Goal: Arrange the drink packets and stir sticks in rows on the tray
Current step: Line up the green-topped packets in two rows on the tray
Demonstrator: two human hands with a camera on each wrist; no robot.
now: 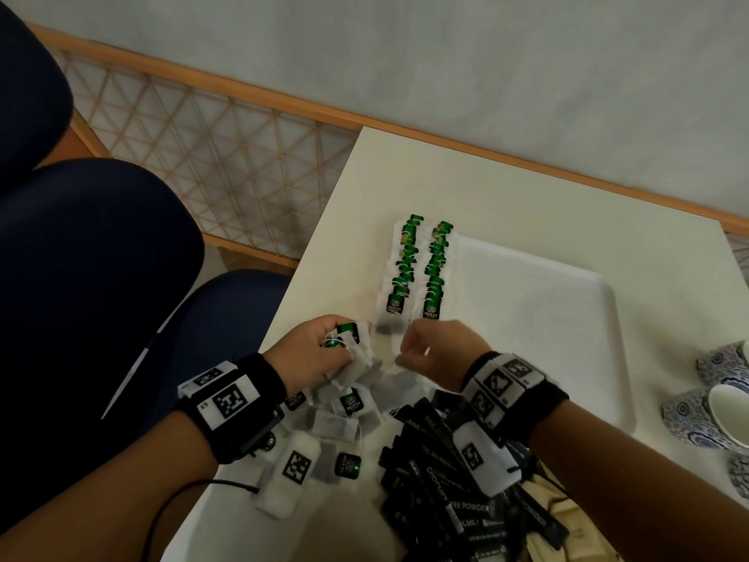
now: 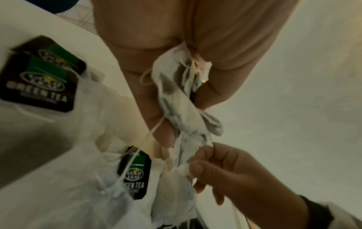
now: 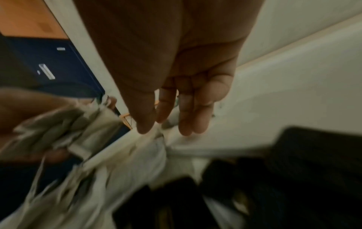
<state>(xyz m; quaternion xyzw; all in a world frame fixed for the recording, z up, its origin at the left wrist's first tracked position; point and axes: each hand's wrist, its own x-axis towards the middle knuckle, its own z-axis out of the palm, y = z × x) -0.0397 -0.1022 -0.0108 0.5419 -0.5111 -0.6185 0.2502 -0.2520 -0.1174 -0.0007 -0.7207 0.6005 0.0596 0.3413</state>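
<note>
My left hand (image 1: 312, 350) curls its fingers (image 2: 164, 127) around a bunch of green tea bags (image 2: 184, 108) above the counter (image 1: 352, 221), near the tray's (image 1: 567, 302) corner. My right hand (image 1: 437, 354) pinches one bag's corner (image 2: 192, 156) between thumb and forefinger.

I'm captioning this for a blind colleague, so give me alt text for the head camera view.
Left hand grips a bunch of green tea bags while the right hand pinches one at the bunch's edge, above a loose pile of tea bags and black stick packets. Beyond them, two rows of tea bags lie beside a white tray.

Head overhead; wrist views close, palm-side.
</note>
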